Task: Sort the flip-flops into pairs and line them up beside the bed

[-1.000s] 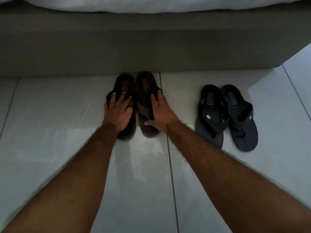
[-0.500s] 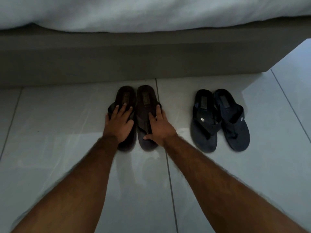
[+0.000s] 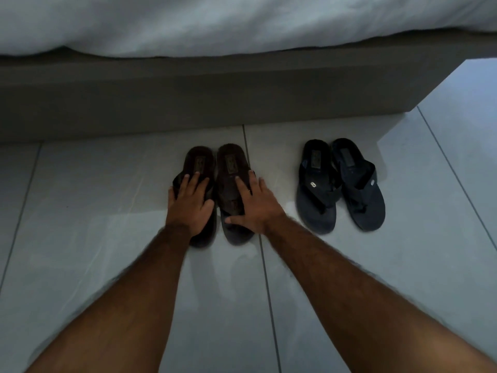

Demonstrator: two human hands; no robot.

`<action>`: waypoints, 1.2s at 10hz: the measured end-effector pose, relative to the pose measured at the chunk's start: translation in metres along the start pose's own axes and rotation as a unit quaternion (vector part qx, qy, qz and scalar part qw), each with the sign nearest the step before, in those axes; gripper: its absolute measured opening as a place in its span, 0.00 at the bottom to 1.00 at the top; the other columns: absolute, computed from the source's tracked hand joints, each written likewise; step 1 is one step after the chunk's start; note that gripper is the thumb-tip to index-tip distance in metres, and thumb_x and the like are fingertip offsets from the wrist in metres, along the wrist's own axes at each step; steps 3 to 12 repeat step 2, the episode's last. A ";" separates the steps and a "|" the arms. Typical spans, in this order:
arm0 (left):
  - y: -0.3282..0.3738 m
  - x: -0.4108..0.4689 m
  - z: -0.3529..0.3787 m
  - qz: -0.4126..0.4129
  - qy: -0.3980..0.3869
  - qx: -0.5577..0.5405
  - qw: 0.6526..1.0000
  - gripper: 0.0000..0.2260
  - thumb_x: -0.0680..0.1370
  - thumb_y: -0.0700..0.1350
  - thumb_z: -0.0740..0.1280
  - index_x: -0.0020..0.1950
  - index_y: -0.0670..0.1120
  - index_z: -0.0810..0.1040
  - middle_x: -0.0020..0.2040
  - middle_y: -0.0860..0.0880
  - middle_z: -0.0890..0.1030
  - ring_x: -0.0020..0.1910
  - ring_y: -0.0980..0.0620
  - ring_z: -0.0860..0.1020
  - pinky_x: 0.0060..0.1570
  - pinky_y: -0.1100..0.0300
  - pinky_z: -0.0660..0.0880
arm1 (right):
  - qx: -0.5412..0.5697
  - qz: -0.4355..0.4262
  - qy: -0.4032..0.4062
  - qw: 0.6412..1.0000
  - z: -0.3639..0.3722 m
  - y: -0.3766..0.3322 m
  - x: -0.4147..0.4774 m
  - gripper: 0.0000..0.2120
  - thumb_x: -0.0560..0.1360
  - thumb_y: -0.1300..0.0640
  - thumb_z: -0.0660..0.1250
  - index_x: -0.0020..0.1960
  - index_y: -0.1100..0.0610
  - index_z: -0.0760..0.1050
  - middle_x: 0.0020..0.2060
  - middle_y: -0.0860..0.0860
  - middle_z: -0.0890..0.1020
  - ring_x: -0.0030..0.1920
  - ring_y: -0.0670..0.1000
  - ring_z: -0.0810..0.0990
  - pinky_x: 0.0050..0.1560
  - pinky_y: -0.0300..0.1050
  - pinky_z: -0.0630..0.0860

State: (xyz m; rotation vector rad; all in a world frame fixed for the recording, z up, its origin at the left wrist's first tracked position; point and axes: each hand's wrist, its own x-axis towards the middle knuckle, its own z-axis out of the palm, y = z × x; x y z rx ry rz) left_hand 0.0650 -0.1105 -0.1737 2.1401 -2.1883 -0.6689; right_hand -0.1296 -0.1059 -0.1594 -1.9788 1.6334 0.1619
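Tiled floor [image 3: 107,211]: flat palms [image 3: 189,205] atop brown flip-flops [image 3: 230,168].

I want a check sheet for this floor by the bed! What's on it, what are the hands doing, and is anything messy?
Surface: pale tiled floor, glossy, bare apart from the flip-flops.
Job's things: brown pair side by side, heels toward the bed; blue pair to their right, also together, slightly angled and overlapping.
Clutter: nothing seen.
Grippers: left hand lies flat on the left brown flip-flop; right hand lies flat across the right brown one, its outer fingers over the floor. Neither is gripping.
Cables: nothing seen.
Surroundings: grey bed base just beyond the heels, white bedding hanging over it.
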 end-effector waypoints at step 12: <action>0.053 -0.016 -0.055 0.100 0.111 -0.030 0.988 0.32 0.74 0.50 0.60 0.78 0.42 0.63 0.81 0.42 0.61 0.81 0.44 0.56 0.80 0.45 0.49 | -0.030 -0.003 0.109 0.994 -0.081 0.036 -0.033 0.46 0.76 0.29 0.56 0.83 0.51 0.41 0.83 0.54 0.43 0.82 0.58 0.40 0.80 0.62 0.46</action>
